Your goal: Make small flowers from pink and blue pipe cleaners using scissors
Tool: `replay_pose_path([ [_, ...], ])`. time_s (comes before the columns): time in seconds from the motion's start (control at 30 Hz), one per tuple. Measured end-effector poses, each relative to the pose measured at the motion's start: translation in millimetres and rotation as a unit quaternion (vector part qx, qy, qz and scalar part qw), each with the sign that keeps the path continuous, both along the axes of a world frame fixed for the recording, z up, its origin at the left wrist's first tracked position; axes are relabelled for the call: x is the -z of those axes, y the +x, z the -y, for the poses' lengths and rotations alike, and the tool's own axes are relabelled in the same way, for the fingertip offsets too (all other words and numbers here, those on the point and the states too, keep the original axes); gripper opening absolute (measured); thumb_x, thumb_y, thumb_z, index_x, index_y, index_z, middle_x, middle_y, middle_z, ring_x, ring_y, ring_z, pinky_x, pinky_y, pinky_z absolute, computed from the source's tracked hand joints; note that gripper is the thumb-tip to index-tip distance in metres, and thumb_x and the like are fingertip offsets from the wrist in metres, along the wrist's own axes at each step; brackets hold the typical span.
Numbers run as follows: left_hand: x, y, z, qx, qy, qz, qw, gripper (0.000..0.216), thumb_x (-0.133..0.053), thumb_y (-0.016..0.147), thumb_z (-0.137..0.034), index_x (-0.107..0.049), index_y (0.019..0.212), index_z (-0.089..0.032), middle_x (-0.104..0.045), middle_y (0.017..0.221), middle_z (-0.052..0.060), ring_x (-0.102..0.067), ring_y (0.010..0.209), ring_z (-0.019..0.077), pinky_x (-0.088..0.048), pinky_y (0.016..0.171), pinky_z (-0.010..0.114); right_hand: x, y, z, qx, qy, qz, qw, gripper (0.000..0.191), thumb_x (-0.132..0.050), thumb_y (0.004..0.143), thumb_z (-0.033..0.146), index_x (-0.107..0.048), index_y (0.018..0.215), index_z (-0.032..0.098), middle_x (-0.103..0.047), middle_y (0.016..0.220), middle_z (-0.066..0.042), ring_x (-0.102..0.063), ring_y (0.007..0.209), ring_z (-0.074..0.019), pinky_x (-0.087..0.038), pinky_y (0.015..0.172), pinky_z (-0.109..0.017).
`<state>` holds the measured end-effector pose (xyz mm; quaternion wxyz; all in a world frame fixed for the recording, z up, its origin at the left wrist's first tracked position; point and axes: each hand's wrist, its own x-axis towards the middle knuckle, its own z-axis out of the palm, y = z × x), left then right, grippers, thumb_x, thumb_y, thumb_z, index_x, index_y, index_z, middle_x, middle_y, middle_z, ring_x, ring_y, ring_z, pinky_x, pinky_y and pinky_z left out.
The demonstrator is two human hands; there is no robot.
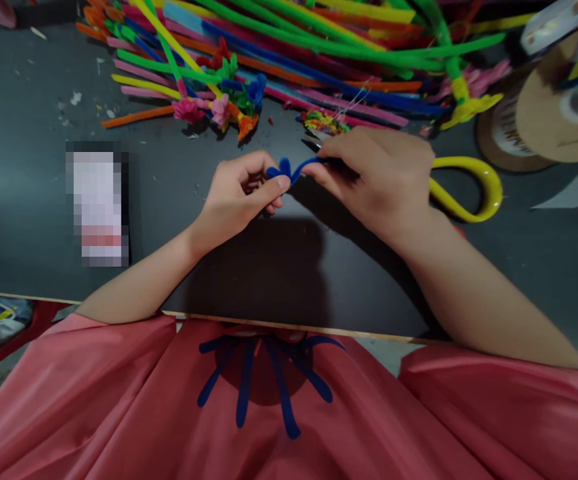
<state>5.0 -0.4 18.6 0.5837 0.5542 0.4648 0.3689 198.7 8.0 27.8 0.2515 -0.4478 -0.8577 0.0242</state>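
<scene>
Between thumb and fingers, my left hand [241,190] pinches a blue pipe cleaner [285,167] whose end is bent into small loops. My right hand [381,180] grips the same pipe cleaner where it runs off to the right, thumb against fingers. Scissors with a yellow handle [491,190] lie at my right hand; their blade tips poke out past the knuckles and the middle is hidden behind the hand. Whether that hand touches them I cannot tell. Several blue pipe cleaner pieces [281,393] fan out on the red cloth over my lap.
Across the back of the dark table [169,160] lies a heap of colourful pipe cleaners [319,53], with finished flowers [239,100] at its near edge. A blurred-out phone [99,207] lies on the left. Cardboard spools [539,113] stand at the back right.
</scene>
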Motion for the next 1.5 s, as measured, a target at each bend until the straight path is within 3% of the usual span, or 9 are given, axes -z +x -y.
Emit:
replay_pose_path([
  [0.13,-2.8,1,1,0.008,0.002,0.005,1.0,0.024,-0.067,0.076,-0.035,-0.055,0.067,-0.016,-0.059,0.055,-0.006,-0.056,0.048,-0.0003,-0.047,0.049,0.01,2.3,-2,1,-0.002,0.025,-0.004,1.0,0.03,-0.04,0.093,0.041,-0.061,0.084,0.022,-0.069,0.076,-0.004,-0.064,0.07,-0.0155,-0.041,0.06,-0.029],
  [0.6,-2.6,0,2,0.047,0.025,0.003,0.999,0.025,-0.064,0.078,-0.036,-0.054,0.066,-0.017,-0.058,0.056,-0.005,-0.054,0.05,-0.0001,-0.045,0.05,0.011,2.0,-9,11,0.021,-0.077,-0.043,0.996,0.037,-0.032,0.095,0.04,-0.061,0.083,0.022,-0.068,0.078,-0.005,-0.064,0.075,-0.0165,-0.047,0.067,-0.029],
  [0.93,-3.6,-1,3,0.061,0.042,-0.025,0.997,0.027,-0.064,0.078,-0.039,-0.054,0.067,-0.017,-0.06,0.056,-0.005,-0.054,0.051,0.0008,-0.042,0.05,0.014,3.4,-14,16,0.045,-0.022,-0.005,0.999,0.04,-0.03,0.095,0.036,-0.061,0.077,0.02,-0.065,0.068,-0.005,-0.063,0.067,-0.0155,-0.045,0.06,-0.027],
  [1.1,-3.6,1,3,0.065,0.042,-0.022,0.997,0.028,-0.064,0.078,-0.039,-0.053,0.066,-0.016,-0.059,0.056,-0.005,-0.054,0.05,0.0004,-0.042,0.049,0.013,5.0,-15,17,0.054,-0.037,-0.013,0.998,0.041,-0.029,0.096,0.037,-0.06,0.076,0.02,-0.063,0.066,-0.005,-0.062,0.063,-0.0152,-0.044,0.059,-0.028],
  [1.33,-0.5,2,2,0.011,0.032,-0.014,0.999,0.024,-0.064,0.077,-0.039,-0.057,0.071,-0.017,-0.061,0.059,-0.006,-0.056,0.051,0.001,-0.047,0.052,0.013,-4.8,-17,11,0.06,-0.091,-0.093,0.99,0.027,-0.041,0.091,0.035,-0.057,0.075,0.021,-0.061,0.069,-0.002,-0.059,0.067,-0.014,-0.045,0.063,-0.028],
  [1.5,3.0,1,-1,-0.029,0.067,-0.025,0.997,0.026,-0.056,0.083,-0.042,-0.059,0.073,-0.018,-0.06,0.06,-0.005,-0.056,0.051,0.0014,-0.049,0.054,0.015,-15.7,-14,6,0.069,-0.18,-0.203,0.96,0.016,-0.058,0.084,0.032,-0.059,0.073,0.021,-0.057,0.069,-0.001,-0.055,0.067,-0.0132,-0.044,0.064,-0.028],
])
